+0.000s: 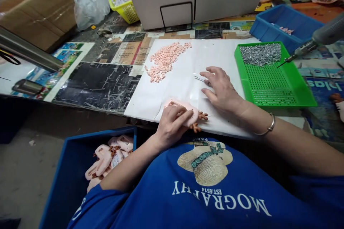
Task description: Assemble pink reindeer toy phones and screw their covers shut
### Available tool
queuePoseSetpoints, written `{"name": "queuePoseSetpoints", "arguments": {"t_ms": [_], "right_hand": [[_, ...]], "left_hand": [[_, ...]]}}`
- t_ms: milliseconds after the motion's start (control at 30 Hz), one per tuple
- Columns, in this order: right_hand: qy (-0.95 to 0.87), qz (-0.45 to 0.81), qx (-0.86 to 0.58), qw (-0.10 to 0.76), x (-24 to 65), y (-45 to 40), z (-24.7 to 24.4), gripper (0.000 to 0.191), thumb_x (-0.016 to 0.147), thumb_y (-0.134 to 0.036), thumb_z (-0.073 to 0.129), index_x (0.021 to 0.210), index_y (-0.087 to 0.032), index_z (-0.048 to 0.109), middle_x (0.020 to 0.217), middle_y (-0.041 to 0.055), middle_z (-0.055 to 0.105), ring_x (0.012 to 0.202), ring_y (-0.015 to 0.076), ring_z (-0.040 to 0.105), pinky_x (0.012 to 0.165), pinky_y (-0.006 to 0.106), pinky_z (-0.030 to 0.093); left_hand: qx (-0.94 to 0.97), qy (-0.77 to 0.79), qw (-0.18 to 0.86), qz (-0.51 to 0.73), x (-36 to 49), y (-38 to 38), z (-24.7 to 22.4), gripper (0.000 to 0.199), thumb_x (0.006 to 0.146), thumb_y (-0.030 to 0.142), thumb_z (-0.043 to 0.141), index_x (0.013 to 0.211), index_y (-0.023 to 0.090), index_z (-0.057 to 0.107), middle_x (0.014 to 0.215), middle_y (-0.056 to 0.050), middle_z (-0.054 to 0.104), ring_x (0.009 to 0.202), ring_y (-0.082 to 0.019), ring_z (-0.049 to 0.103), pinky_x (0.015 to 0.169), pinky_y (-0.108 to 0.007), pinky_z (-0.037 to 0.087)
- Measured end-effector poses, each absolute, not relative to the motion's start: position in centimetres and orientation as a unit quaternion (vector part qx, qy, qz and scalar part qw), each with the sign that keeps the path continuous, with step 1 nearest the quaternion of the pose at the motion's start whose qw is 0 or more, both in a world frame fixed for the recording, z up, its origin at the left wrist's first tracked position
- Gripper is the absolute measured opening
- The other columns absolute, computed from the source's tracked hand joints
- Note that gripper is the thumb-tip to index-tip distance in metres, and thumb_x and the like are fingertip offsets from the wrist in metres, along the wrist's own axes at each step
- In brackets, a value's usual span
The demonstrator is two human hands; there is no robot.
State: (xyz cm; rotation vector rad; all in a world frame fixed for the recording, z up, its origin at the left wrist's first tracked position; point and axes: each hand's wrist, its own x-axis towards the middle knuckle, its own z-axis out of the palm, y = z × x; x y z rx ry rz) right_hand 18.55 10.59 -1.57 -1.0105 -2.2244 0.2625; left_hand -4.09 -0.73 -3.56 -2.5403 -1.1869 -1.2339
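Observation:
My left hand [172,123] is closed over a pale pink plastic toy shell [192,115] with brown antlers [202,116], at the front edge of a white sheet. A rectangular recess shows on the shell beside my fingers; the rest is covered. To the right and a little farther back, my right hand [220,89] hovers low over the sheet, with thin metal tweezers [199,78] among its curled fingers, tips pointing left. The thumb stands apart from them. Beyond both hands lies a loose pile of small pink plastic pieces [163,61].
A green tray [306,91] of small silvery screws [260,53] stands right of the white sheet [182,86]. An electric screwdriver [317,41] reaches over it. Behind sits a blue bin [285,25]. Down left, a blue crate [68,157] holds several pink shells. A cardboard box [37,12] is back left.

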Motion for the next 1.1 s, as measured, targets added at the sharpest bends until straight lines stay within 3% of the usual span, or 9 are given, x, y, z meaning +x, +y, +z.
{"name": "queuePoseSetpoints", "arguments": {"t_ms": [100,200,267,367,567,900,1100], "right_hand": [[-0.859,0.111,-0.298,0.4,18.2,8.9,0.0,0.027,0.098,-0.02,0.056,0.123,-0.017,0.066,0.126,0.0155,0.067,0.119,0.0303,0.064,0.101,0.052,0.054],[-0.852,0.194,-0.231,0.428,17.9,7.5,1.4,0.021,0.101,-0.024,0.058,0.118,-0.019,0.069,0.111,0.0086,0.075,0.104,0.0221,0.072,0.093,0.04,0.06],[-0.848,0.222,-0.201,0.438,17.8,7.0,1.8,0.022,0.1,-0.024,0.061,0.12,-0.019,0.071,0.109,0.0079,0.077,0.101,0.0203,0.074,0.09,0.036,0.061],[-0.846,0.211,-0.176,0.458,17.9,6.7,1.8,0.027,0.098,-0.022,0.063,0.124,-0.018,0.071,0.111,0.0095,0.078,0.099,0.0205,0.075,0.087,0.033,0.062],[-0.845,0.167,-0.159,0.482,18.1,6.2,1.8,0.044,0.096,-0.022,0.066,0.141,-0.021,0.063,0.123,0.0118,0.075,0.102,0.0235,0.075,0.088,0.038,0.064],[-0.853,0.169,-0.142,0.472,18.1,5.9,1.5,0.053,0.095,-0.022,0.069,0.147,-0.021,0.056,0.126,0.0132,0.073,0.106,0.0247,0.073,0.089,0.041,0.063],[-0.846,0.205,-0.144,0.471,18.3,5.9,1.4,0.049,0.094,-0.027,0.072,0.142,-0.024,0.06,0.116,0.0109,0.075,0.1,0.025,0.074,0.083,0.041,0.063]], "left_hand": [[-0.733,-0.418,-0.106,-0.527,-4.5,-0.2,-2.6,0.032,0.096,0.021,0.063,0.128,0.024,0.065,0.111,-0.009,0.068,0.102,-0.021,0.066,0.09,-0.037,0.055],[-0.557,-0.411,-0.352,-0.63,-4.1,0.9,-1.7,0.029,0.095,0.041,0.068,0.12,0.027,0.068,0.119,-0.007,0.071,0.111,-0.021,0.068,0.099,-0.038,0.055],[-0.454,-0.39,-0.482,-0.64,-3.3,1.6,-1.3,0.037,0.088,0.054,0.073,0.114,0.028,0.07,0.122,-0.005,0.072,0.116,-0.021,0.067,0.103,-0.038,0.053],[-0.374,-0.381,-0.583,-0.612,-1.8,2.3,-1.2,0.048,0.079,0.059,0.08,0.113,0.027,0.069,0.127,-0.004,0.071,0.117,-0.021,0.067,0.105,-0.037,0.052],[-0.359,-0.402,-0.618,-0.573,-0.1,2.5,-1.0,0.065,0.082,0.07,0.069,0.129,0.026,0.061,0.131,-0.009,0.068,0.116,-0.025,0.068,0.104,-0.044,0.053],[-0.358,-0.36,-0.665,-0.548,0.2,1.9,-0.6,0.065,0.081,0.068,0.07,0.129,0.024,0.061,0.126,-0.008,0.065,0.107,-0.023,0.069,0.101,-0.043,0.054],[-0.42,-0.361,-0.65,-0.521,-0.3,2.0,-0.4,0.079,0.066,0.059,0.083,0.131,0.022,0.059,0.128,-0.014,0.067,0.106,-0.03,0.069,0.094,-0.045,0.055]]}}
